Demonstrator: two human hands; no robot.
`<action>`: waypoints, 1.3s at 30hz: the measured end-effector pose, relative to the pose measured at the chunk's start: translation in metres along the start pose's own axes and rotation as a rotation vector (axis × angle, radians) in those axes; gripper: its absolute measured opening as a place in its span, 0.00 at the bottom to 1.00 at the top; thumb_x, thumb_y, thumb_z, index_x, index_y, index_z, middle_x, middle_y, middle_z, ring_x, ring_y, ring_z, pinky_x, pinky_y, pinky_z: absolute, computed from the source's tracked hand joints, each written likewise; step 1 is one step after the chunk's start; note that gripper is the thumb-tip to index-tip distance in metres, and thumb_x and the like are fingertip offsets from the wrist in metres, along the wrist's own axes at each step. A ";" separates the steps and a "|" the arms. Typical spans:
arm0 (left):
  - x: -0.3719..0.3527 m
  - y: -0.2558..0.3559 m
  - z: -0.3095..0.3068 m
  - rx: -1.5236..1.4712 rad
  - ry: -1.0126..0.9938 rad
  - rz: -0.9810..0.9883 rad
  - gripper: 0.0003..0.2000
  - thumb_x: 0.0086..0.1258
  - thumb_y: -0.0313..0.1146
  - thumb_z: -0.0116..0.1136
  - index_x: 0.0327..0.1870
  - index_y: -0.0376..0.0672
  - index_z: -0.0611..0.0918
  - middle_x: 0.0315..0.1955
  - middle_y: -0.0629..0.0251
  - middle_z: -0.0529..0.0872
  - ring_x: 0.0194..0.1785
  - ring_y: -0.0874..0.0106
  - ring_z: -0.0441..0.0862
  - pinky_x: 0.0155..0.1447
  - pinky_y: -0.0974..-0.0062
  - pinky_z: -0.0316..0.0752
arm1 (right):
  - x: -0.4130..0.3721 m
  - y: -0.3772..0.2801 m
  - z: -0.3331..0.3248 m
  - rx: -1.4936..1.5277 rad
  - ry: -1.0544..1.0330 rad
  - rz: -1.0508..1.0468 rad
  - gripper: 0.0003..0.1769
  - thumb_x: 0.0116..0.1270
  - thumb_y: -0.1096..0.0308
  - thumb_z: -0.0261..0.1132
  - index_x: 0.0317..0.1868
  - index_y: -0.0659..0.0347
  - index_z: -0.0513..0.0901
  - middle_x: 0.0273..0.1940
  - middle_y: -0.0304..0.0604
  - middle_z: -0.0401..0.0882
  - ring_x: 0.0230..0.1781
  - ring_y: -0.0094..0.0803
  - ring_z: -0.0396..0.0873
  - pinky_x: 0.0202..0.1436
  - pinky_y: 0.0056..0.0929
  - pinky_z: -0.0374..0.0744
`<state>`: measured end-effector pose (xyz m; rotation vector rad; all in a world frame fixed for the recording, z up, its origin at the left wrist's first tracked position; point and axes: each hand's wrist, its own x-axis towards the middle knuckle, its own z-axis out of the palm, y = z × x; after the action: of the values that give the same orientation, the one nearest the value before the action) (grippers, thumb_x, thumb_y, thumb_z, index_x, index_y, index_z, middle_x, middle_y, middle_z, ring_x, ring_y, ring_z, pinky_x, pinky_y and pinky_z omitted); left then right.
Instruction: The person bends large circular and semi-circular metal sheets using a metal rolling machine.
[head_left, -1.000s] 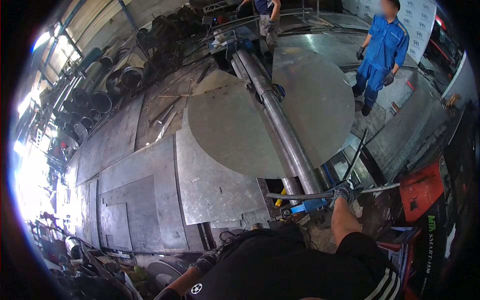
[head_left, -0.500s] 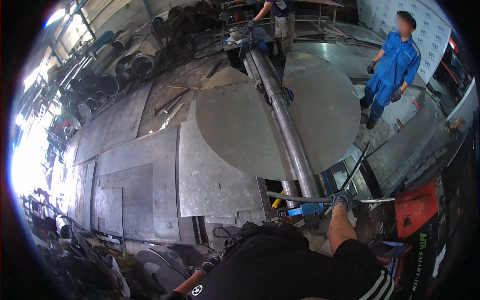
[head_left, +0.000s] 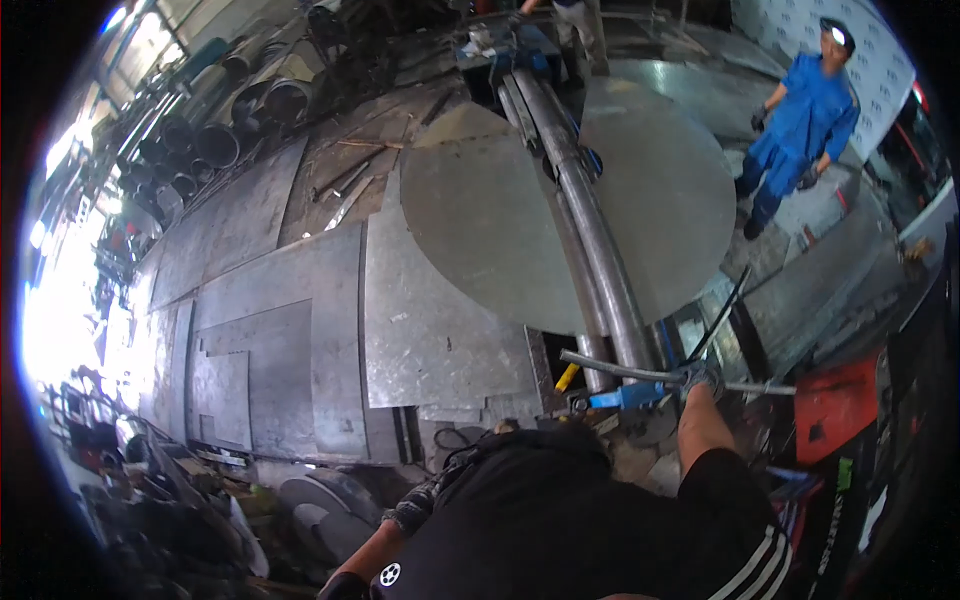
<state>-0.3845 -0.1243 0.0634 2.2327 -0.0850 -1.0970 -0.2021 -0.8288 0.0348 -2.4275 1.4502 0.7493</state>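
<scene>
Your right hand [head_left: 700, 376] has ridden up a little with the steel bar [head_left: 620, 370], fingers wrapped tight around it at the near end of the rollers [head_left: 590, 230]. You look mid-turn, and the next pull needs room past the black cable [head_left: 722, 310] just beside it. Your left hand [head_left: 342, 586] hangs low, and I cannot tell how its fingers are set. The round sheet [head_left: 490, 230] lies through the rollers. A person in blue [head_left: 800, 120] stands beyond them.

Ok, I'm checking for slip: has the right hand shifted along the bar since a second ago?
No. The right hand grips the bar at the same spot, right of the blue bracket; only the view shifted.
</scene>
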 end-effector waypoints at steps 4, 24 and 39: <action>-0.002 0.003 -0.017 0.022 -0.035 -0.025 0.30 0.68 0.49 0.58 0.67 0.39 0.71 0.57 0.52 0.80 0.59 0.60 0.78 0.63 0.66 0.71 | -0.004 0.004 -0.009 -0.072 0.008 0.005 0.29 0.55 0.38 0.67 0.51 0.46 0.85 0.57 0.43 0.81 0.55 0.41 0.81 0.54 0.41 0.80; -0.015 0.006 -0.045 0.074 -0.126 -0.063 0.31 0.67 0.48 0.60 0.67 0.39 0.71 0.57 0.51 0.80 0.60 0.60 0.77 0.63 0.66 0.71 | -0.022 -0.003 -0.024 0.034 -0.034 0.193 0.37 0.54 0.32 0.66 0.55 0.51 0.83 0.60 0.43 0.79 0.57 0.44 0.79 0.53 0.44 0.81; -0.033 -0.004 -0.039 0.077 -0.120 -0.084 0.32 0.66 0.48 0.61 0.67 0.39 0.70 0.58 0.51 0.80 0.60 0.60 0.77 0.64 0.66 0.70 | -0.037 -0.003 -0.037 0.119 0.011 0.146 0.31 0.54 0.39 0.70 0.52 0.49 0.85 0.55 0.46 0.82 0.54 0.46 0.82 0.52 0.43 0.81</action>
<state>-0.3784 -0.0898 0.1012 2.2543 -0.0852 -1.2933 -0.2022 -0.8150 0.0849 -2.2606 1.6419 0.6590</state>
